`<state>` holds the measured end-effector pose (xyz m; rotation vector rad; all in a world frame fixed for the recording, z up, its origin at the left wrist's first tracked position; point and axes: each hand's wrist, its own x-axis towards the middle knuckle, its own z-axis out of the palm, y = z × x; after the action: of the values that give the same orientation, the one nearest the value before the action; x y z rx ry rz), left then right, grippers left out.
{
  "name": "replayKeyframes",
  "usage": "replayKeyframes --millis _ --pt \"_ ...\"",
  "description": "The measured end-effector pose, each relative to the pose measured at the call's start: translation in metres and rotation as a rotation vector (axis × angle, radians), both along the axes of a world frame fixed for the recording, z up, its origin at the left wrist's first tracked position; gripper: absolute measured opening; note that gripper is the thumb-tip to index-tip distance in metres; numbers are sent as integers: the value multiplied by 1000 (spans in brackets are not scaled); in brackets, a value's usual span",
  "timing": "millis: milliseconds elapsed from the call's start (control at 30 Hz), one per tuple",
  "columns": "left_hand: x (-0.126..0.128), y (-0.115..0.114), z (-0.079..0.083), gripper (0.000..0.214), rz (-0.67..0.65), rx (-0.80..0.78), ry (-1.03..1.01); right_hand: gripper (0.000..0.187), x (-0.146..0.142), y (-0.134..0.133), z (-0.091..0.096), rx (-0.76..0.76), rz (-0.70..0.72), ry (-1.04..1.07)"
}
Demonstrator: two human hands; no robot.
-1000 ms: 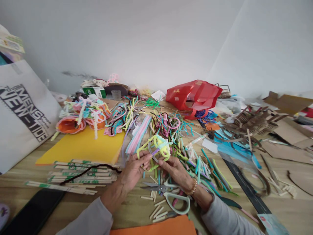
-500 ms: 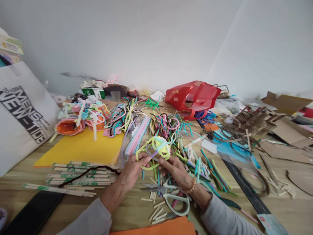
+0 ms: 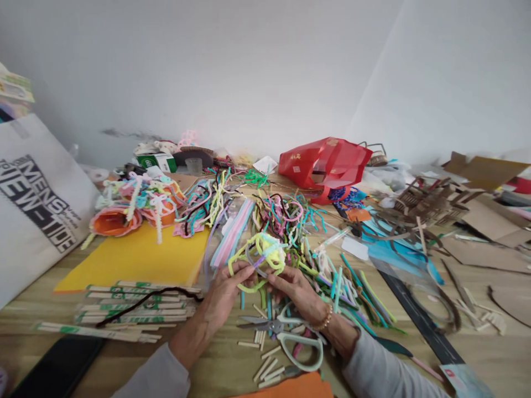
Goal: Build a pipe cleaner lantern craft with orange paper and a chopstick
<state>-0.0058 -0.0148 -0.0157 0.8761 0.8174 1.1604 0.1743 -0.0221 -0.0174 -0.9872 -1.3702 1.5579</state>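
Note:
Both my hands hold a tangled loop shape of yellow and pale green pipe cleaners (image 3: 263,257) above a heap of loose pipe cleaners. My left hand (image 3: 226,293) grips its lower left side. My right hand (image 3: 292,290) pinches its lower right side, and a purple strand shows inside the shape. Just below my hands lie scissors with pale green handles (image 3: 290,337), among short cut wooden sticks (image 3: 263,359). A bundle of paper-wrapped chopsticks (image 3: 133,307) lies to the left of my left hand, with a dark brown pipe cleaner across it.
Pipe-cleaner flowers (image 3: 136,207) sit behind a yellow foam sheet (image 3: 133,260). A printed tote bag (image 3: 39,204) leans at the left, and a red plastic bag (image 3: 326,163) stands at the back. Cardboard pieces (image 3: 485,232) spread right; a black phone (image 3: 58,376) lies near the front edge.
My view has tilted slightly, shifting the table's contents in the frame. Both hands still hold the pipe-cleaner shape, which has turned a little between my fingers.

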Motion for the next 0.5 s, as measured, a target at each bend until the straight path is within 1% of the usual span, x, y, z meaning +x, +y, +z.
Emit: replayKeyframes --millis 67,200,367,433,500 --pt "-1 2 1 23 -4 -49 -43 37 -1 0 2 1 7 25" --pt "-4 5 3 22 40 -152 -174 39 -2 0 5 -28 -5 82" --pt "-9 10 3 13 70 -229 -268 38 -2 2 -2 -66 -66 143" --pt "-10 11 3 11 75 -249 -285 37 -3 2 -6 -53 -93 139" --pt "-10 11 3 11 84 -267 -294 34 -3 1 -7 -4 -122 117"
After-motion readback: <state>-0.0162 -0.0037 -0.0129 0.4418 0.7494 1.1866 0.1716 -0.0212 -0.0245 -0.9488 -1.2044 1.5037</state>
